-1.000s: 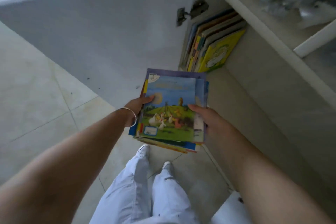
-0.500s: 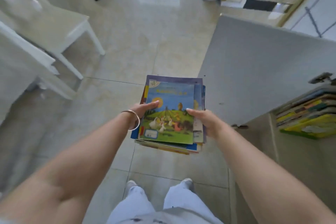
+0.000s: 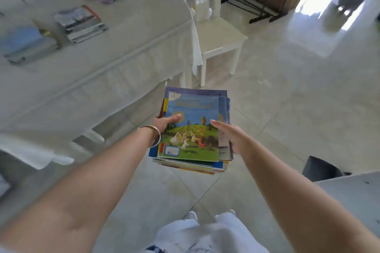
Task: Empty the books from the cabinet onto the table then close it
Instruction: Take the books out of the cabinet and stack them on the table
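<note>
Fingers of the left hand (image 3: 164,124) are tucked under the left edge of a stack of books (image 3: 193,129) with the thumb (image 3: 173,118) pressed flat on the top cover, while the right hand (image 3: 230,135) clasps the opposite edge, its thumb lying on the cover and its fingers hidden beneath, so both hands hold the stack between them. That stack is carried level in the air above the tiled floor (image 3: 287,109), its top cover showing a green meadow with cartoon animals under a blue sky, and several larger books jut out below it. A metal bangle (image 3: 153,129) circles the left wrist just beside the stack. Left of the stack and beyond it stands the table (image 3: 115,47), draped in a pale cloth, and on it lie two other piles of books (image 3: 80,22), one with a blue cover at the far left edge, plus a heap of purple and green fabric at the far side. Beyond the stack a white chair (image 3: 218,35) is drawn up to the table end. Right of the stack and nearer the person, the corner of a grey panel (image 3: 349,193) shows, with a dark round object (image 3: 320,167) just behind it
</note>
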